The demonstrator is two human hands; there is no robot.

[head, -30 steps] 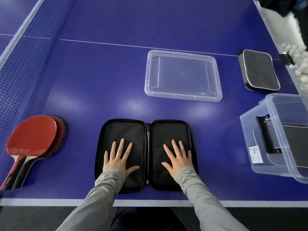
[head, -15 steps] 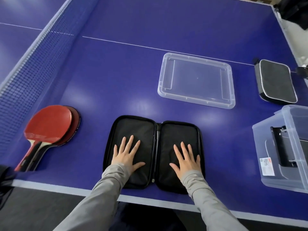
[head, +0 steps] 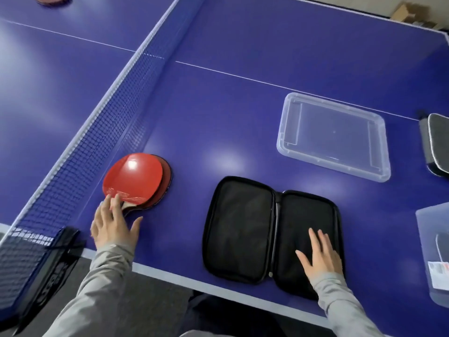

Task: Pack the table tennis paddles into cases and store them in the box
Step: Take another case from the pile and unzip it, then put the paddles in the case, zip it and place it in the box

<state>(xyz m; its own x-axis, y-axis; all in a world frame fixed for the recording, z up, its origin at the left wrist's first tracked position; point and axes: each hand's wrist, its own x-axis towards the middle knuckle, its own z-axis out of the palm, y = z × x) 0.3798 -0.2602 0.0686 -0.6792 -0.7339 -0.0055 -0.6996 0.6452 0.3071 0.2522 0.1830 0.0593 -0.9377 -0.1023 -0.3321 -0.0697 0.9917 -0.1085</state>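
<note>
From the head camera, we see two table tennis paddles (head: 136,181) stacked one on the other on the blue table (head: 243,105), close by the net (head: 80,166) and to the left of the open paddle case (head: 272,229). Their handles point toward the near table edge and a little left, blades away from us, so the long axis runs roughly from our left hand (head: 113,224) up toward the net. That hand is much the nearer one: its fingers lie spread over the handles, fingertips on the lower edge of the top red rubber, thumb out to the side on the table. We cannot tell whether it grips anything yet. Our right hand (head: 320,254) lies flat, fingers straight, on the right half of the case, pinning it open.

We judge the next move to be a short carry to the right, from paddles to the left half of the case.

The top blade is smooth, glossy red rubber with a rounded outline; the handle is pale wood. The case is a black, soft fabric shell with a zip rim, hinged in the middle. Beyond it lie a clear plastic lid (head: 332,137) and, at the right edge, a clear storage box (head: 435,251) and another black case (head: 437,142).
</note>
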